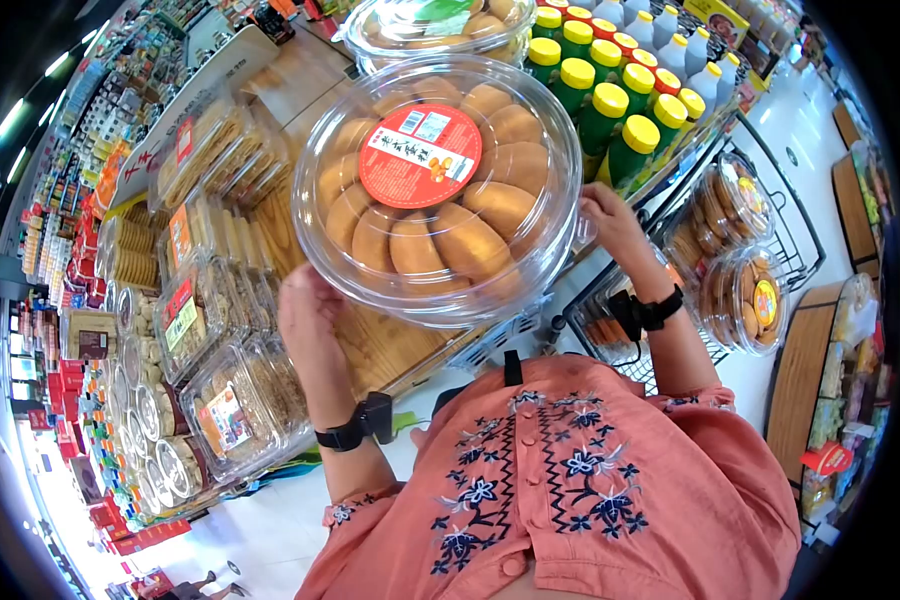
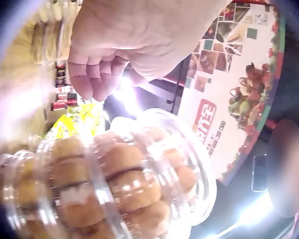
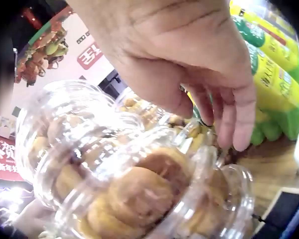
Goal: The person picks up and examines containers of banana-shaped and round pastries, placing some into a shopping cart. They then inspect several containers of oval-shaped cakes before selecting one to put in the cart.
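I hold up a round clear plastic tub of golden buns (image 1: 440,190) with a red label on its lid, tilted toward me above a wooden shelf (image 1: 380,345). My left hand (image 1: 305,295) grips its lower left rim, fingers tucked behind the tub. At the tub's right rim my right hand (image 1: 592,205) holds the edge. In the left wrist view the left hand (image 2: 97,82) has curled fingers just above the tub (image 2: 109,184). The right wrist view shows the right hand (image 3: 224,119) over the tub (image 3: 139,189), fingers bent downward.
Clear boxes of snacks (image 1: 220,300) are stacked along the shelf's left. Green bottles with yellow caps (image 1: 610,110) stand at the back right, and another bun tub (image 1: 435,25) lies behind. A wire cart (image 1: 770,210) at the right holds two round tubs (image 1: 740,270).
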The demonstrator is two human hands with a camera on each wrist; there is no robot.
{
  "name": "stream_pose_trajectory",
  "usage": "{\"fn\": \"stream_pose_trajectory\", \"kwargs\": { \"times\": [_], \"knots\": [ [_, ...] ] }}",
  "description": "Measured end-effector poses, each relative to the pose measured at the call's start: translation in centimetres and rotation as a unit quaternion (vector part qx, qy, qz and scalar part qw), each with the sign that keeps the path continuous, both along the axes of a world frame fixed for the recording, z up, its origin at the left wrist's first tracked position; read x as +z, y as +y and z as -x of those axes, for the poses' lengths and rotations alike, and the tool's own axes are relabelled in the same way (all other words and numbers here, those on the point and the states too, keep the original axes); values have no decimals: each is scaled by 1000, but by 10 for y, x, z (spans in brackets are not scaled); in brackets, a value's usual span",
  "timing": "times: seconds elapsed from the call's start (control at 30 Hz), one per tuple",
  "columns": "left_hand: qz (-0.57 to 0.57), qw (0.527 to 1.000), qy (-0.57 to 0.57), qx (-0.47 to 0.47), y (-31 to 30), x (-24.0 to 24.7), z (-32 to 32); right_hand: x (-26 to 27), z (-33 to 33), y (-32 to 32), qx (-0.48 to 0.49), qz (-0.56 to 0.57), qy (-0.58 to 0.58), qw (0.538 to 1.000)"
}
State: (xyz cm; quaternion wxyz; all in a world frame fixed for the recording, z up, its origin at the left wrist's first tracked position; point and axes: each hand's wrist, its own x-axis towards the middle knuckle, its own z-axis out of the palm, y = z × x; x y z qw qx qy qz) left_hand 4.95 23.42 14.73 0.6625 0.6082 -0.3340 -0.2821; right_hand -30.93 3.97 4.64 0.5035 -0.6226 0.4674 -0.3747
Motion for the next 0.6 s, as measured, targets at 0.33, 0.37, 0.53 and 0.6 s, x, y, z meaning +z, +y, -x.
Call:
{"fn": "stream_pose_trajectory", "kwargs": {
  "times": [0.33, 0.37, 0.53, 0.6],
  "knots": [
    [50, 995, -88, 12, -29, 67, 22, 150, -34, 50, 7, 171, -103, 980],
    [58, 994, -86, 21, -31, 66, 23, 153, -37, 53, 22, 177, -113, 977],
    [41, 991, -126, 4, -30, 72, 26, 146, -40, 47, 21, 255, -86, 963],
    [35, 991, -128, 1, -29, 74, 26, 147, -41, 47, 22, 243, -93, 965]
  ]
}}
